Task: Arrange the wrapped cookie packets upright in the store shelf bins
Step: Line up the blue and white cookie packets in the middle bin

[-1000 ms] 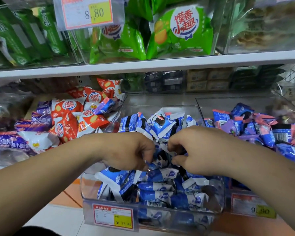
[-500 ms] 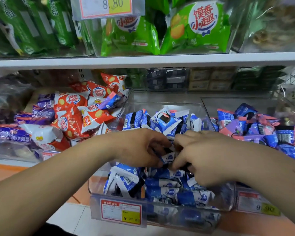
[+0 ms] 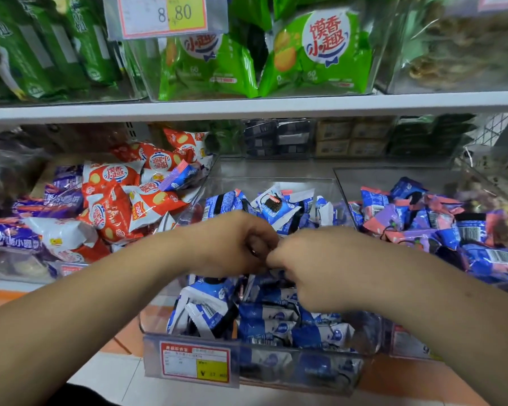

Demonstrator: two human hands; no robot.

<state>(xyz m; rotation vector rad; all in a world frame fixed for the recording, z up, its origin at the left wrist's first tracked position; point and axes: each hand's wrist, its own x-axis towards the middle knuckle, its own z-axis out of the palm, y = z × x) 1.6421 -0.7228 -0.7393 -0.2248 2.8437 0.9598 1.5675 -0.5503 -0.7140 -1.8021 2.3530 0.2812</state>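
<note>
Nearest us, a red-framed price label (image 3: pixel 195 361) with a yellow patch is fixed to the front of a clear plastic bin (image 3: pixel 156 317). Behind that front wall, blue-and-white wrapped cookie packets (image 3: pixel 264 320) lie in a loose heap, some flat, some on edge, a few leaning. Over the middle of this bin we see two bare forearms reach in and the hands meet, knuckle to knuckle. The left hand (image 3: pixel 232 244) has its fingers curled tight toward the palm. The right hand (image 3: pixel 317 268) bends its fingers down into the heap, its thumb side touching the left. Both seem closed around something small among the wrappers, but the fingers hide it, so we cannot tell whether either holds a packet. Behind the hands, more of the same packets stand roughly upright near the bin's rear wall. To the left, a neighbouring bin holds red-and-white snack packets (image 3: pixel 112 200) with purple wrapped packets (image 3: pixel 56 197) just beside them. To the right, another clear bin is filled with blue-and-pink wrapped packets (image 3: pixel 423 221). Farther up, a white shelf board (image 3: pixel 247 108) runs across. On it sit bright green snack bags (image 3: pixel 320 54), with a white-and-yellow price tag (image 3: pixel 165 16) reading 8.80 in front of them.
</note>
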